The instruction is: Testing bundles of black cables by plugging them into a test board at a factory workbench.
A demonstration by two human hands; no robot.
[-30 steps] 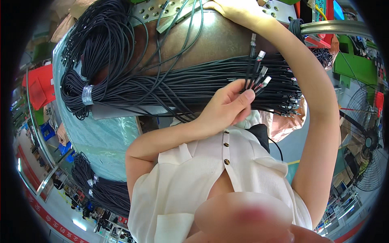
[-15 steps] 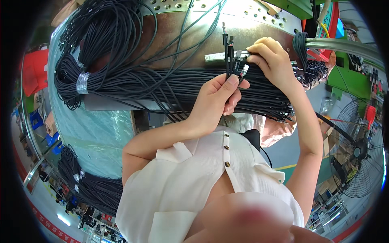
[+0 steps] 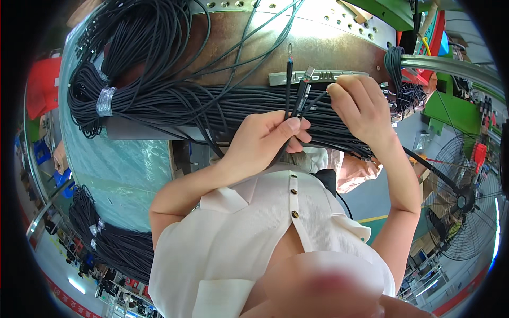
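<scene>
My left hand (image 3: 257,140) is closed round several black cables (image 3: 301,99), thumb pressed over them. Their connector ends, with bare silver metal tips, stick up past the fingers. To the right, my right hand (image 3: 363,108) is closed in a pinch at the end of one black cable (image 3: 317,100) that runs up from the left fist; the fingertips hide most of its tip. Under both hands lies a thick bundle of black cables (image 3: 233,106), spread sideways. Just beyond it sits a long, slotted metal strip (image 3: 283,78), partly behind the held connectors.
Coiled cables tied with clear tape (image 3: 105,102) lie on the left, and another bundle (image 3: 119,249) rests on the green-blue sheet (image 3: 132,175). A brown board (image 3: 228,47) backs the work area. At right are a curved metal rail (image 3: 445,62) and a black fan (image 3: 464,199).
My right hand has come away from the metal strip toward me and now pinches a cable end. The left hand has dropped slightly nearer my body, still holding its cables.
</scene>
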